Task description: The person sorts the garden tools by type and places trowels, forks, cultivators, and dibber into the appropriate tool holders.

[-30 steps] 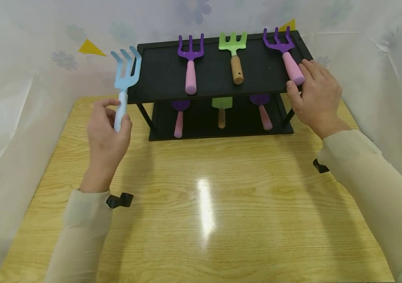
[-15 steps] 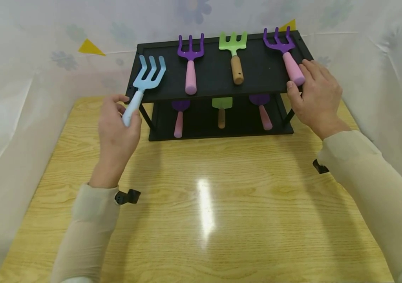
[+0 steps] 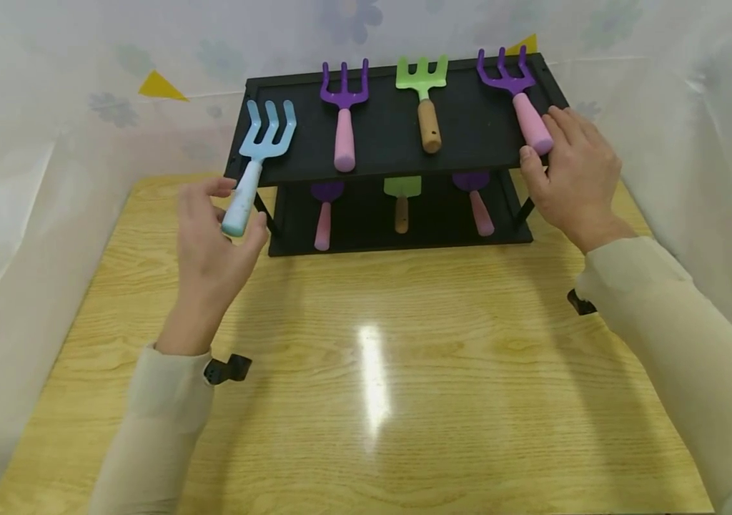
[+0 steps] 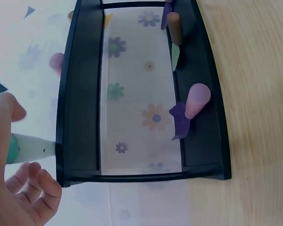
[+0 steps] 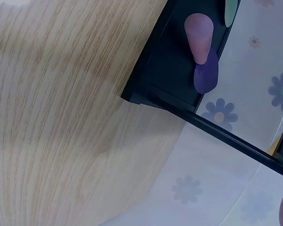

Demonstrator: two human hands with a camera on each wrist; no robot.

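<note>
A light blue hand fork (image 3: pixel 266 146) lies at the left end of the black rack's upper shelf (image 3: pixel 392 136), its handle jutting past the front edge. Around that handle my left hand (image 3: pixel 208 243) is spread, the thumb apart from it. The left wrist view shows the handle (image 4: pixel 33 148) between the thumb and the loosely bent fingers. My right hand (image 3: pixel 575 168) rests at the shelf's right front corner, beside the pink handle of a purple hand fork (image 3: pixel 530 118). Only a bit of that hand shows in the right wrist view.
Another purple fork (image 3: pixel 344 121) and a green fork with a wooden handle (image 3: pixel 427 114) lie on the upper shelf. Below, the lower shelf (image 3: pixel 366 243) bears two pink-handled purple tools and a wooden-handled green tool (image 3: pixel 402 204). The rack stands on a wood-grain table (image 3: pixel 456 357).
My left hand has brought the blue fork rightward onto the upper shelf, then let go, the thumb moving away from the handle. The right hand has stayed in place.
</note>
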